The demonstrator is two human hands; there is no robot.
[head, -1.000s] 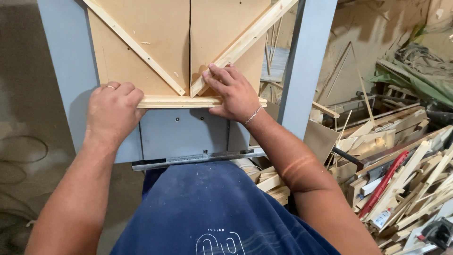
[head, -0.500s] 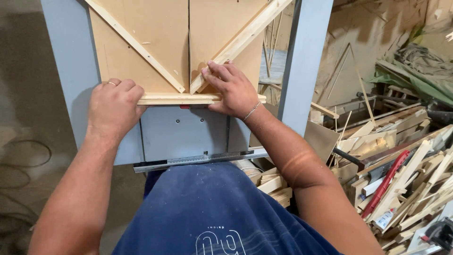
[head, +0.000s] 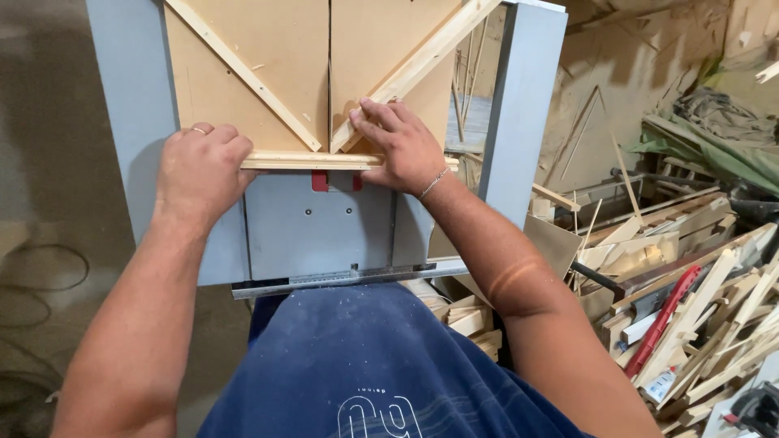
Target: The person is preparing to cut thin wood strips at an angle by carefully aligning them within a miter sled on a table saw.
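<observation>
A brown board sled (head: 260,57) with two diagonal wooden fences lies on a grey saw table (head: 316,219). Along its near edge runs a light wooden rail (head: 304,161). My left hand (head: 201,166) is closed around the left end of that rail, a ring on one finger. My right hand (head: 398,146) presses flat on the sled where the right diagonal strip (head: 422,61) meets the rail, fingers spread over the strip's lower end. A narrow slot runs down the sled's middle, with a red insert (head: 320,180) just below the rail.
A heap of wooden offcuts and strips (head: 690,300) fills the floor at right, with a red-handled tool (head: 669,320) among them. A metal ruler rail (head: 341,278) edges the table's front. Cables (head: 40,276) lie on the floor at left. More offcuts (head: 466,320) sit under the table.
Both hands and the sled have shifted slightly away from my body along the table; the grip on the rail is the same.
</observation>
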